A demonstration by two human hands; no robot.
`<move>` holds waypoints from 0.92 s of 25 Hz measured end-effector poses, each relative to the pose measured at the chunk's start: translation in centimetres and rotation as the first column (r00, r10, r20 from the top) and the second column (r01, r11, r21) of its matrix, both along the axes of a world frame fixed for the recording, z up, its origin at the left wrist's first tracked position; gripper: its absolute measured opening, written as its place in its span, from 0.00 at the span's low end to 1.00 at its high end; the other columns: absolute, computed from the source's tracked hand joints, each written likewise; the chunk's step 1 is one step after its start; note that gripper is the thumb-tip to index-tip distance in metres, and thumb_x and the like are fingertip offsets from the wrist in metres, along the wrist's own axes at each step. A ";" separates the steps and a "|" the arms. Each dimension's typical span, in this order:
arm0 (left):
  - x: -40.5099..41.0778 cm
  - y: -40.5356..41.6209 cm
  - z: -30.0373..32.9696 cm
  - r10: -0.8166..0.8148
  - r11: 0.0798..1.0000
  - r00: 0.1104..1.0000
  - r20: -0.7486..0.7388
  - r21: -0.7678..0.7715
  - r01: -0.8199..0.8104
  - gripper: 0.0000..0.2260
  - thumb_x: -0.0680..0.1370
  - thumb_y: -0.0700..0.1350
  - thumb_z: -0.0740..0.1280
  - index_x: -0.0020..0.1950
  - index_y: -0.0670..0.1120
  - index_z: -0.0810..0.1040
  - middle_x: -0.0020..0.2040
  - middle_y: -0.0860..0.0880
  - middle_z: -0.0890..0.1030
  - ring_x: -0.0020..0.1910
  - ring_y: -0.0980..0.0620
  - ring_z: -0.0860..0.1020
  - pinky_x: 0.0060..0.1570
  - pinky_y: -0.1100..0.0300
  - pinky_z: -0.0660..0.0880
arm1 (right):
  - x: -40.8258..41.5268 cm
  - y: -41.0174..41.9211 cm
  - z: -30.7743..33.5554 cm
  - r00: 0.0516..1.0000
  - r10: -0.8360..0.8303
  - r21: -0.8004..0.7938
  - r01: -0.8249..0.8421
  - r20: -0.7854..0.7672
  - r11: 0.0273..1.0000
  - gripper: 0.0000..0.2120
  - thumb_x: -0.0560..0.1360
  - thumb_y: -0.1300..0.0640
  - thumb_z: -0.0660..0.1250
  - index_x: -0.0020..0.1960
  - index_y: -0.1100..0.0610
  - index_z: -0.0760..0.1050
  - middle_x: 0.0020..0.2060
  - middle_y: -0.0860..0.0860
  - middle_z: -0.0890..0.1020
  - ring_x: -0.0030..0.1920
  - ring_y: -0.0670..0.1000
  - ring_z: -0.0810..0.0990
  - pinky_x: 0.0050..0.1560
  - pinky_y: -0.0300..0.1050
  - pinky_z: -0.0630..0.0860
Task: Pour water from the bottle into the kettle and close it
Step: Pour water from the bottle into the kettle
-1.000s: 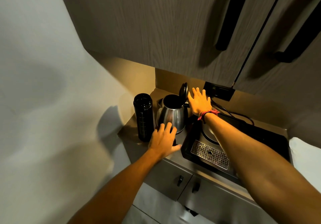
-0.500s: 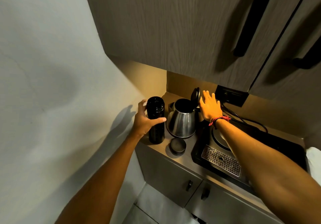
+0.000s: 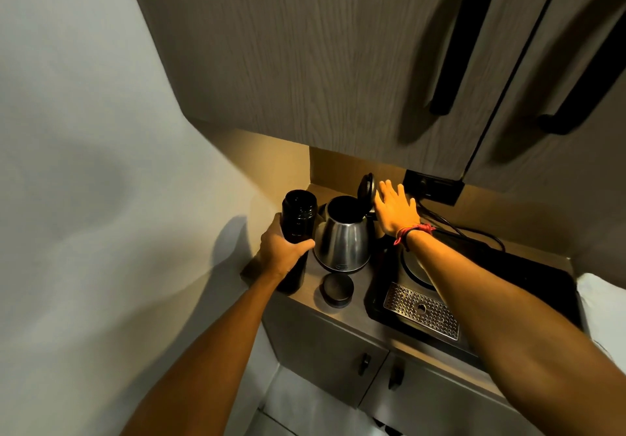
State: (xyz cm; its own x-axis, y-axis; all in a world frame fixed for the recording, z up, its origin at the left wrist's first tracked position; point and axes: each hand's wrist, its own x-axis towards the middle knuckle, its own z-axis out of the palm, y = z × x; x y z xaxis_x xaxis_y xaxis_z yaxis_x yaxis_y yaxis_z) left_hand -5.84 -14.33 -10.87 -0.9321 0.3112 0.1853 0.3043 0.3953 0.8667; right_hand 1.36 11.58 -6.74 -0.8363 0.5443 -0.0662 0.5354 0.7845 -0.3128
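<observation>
A tall black bottle (image 3: 298, 214) stands uncapped at the counter's left end, and my left hand (image 3: 283, 252) is wrapped around its lower half. Just to its right sits a steel kettle (image 3: 343, 244) with its black lid (image 3: 366, 187) hinged upright and its mouth open. My right hand (image 3: 394, 209) rests flat with spread fingers against the back of the raised lid, by the kettle's handle side; a red cord circles that wrist. The bottle's round black cap (image 3: 336, 289) lies on the counter in front of the kettle.
A black tray (image 3: 528, 286) with a perforated metal drip grate (image 3: 421, 310) and a round kettle base fills the counter's right part. A wall socket (image 3: 433, 186) and cables sit behind. Wood cabinets hang close overhead; a wall bounds the left side.
My left hand left the counter in front of the kettle, where the cap now lies, and moved left to grip the bottle. My right hand stayed by the lid.
</observation>
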 end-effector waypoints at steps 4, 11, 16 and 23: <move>-0.5 0.5 1.2 -0.059 0.977 0.997 -0.057 -0.210 0.046 0.29 0.61 0.50 0.80 0.58 0.49 0.75 0.51 0.49 0.83 0.49 0.48 0.81 0.47 0.56 0.79 | 0.1 -0.2 0.3 1.000 -0.010 -0.022 0.010 0.003 1.000 0.30 0.81 0.45 0.45 0.80 0.54 0.47 0.81 0.53 0.48 0.80 0.59 0.45 0.78 0.66 0.48; -1.0 2.4 3.8 -0.157 0.792 0.979 -0.133 -0.609 0.044 0.37 0.62 0.58 0.79 0.65 0.45 0.71 0.60 0.43 0.80 0.57 0.40 0.80 0.51 0.46 0.80 | 0.5 -0.2 0.5 0.998 0.036 0.021 -0.037 0.059 0.999 0.31 0.81 0.48 0.51 0.80 0.55 0.45 0.81 0.54 0.46 0.80 0.60 0.43 0.77 0.66 0.47; -1.4 2.9 4.7 -0.199 0.682 0.959 -0.201 -0.732 -0.012 0.38 0.63 0.61 0.79 0.66 0.46 0.69 0.61 0.43 0.79 0.58 0.40 0.80 0.51 0.47 0.79 | 0.5 -0.2 0.7 0.997 0.039 0.017 -0.041 0.068 0.999 0.31 0.81 0.48 0.51 0.80 0.54 0.46 0.81 0.53 0.45 0.80 0.60 0.42 0.78 0.66 0.47; -1.5 2.9 5.8 -0.220 0.602 0.944 -0.247 -0.795 -0.068 0.36 0.64 0.60 0.79 0.64 0.46 0.70 0.59 0.43 0.80 0.57 0.41 0.80 0.51 0.46 0.79 | 0.7 -0.2 1.1 0.999 0.017 -0.004 -0.017 0.039 1.000 0.31 0.81 0.44 0.47 0.80 0.55 0.46 0.81 0.53 0.47 0.80 0.59 0.43 0.78 0.64 0.47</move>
State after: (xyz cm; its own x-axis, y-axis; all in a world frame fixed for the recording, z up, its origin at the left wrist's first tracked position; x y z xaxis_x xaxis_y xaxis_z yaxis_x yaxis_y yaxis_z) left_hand -7.33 -11.48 -5.12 -0.8407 0.5348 0.0851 0.5411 0.8361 0.0902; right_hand 2.03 11.38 -5.67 -0.8420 0.5300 -0.1007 0.5340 0.7923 -0.2951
